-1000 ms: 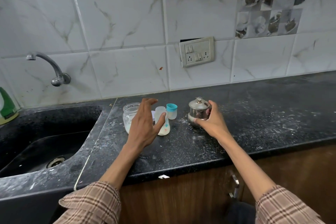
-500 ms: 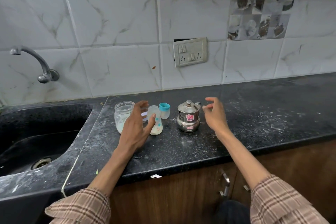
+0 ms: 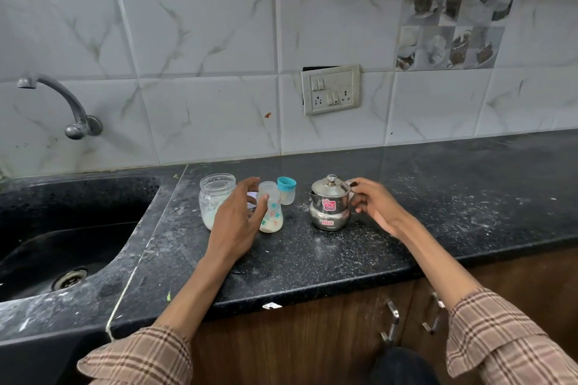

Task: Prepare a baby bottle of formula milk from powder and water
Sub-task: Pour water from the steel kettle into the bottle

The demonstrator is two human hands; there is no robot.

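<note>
On the tabletop (image 3: 312, 253), left hand (image 3: 237, 222) spread, thumb touching bottle (image 3: 271, 212). Right hand (image 3: 372, 203) grip curled at kettle (image 3: 330, 203) handle; closure indeterminate.

Jar (image 3: 215, 200) left of bottle (image 3: 271, 212), cap (image 3: 286, 191) behind, kettle (image 3: 330, 203) right

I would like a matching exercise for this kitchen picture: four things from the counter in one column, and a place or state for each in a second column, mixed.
Column 1
1. glass jar
2. baby bottle
3. teal-rimmed cap
4. steel pot

Column 2
A. lid on, right hand at its handle
B. nearest the sink
C. behind the bottle
D. open top, left hand's thumb against it

Pairs: 1-B, 2-D, 3-C, 4-A
</note>
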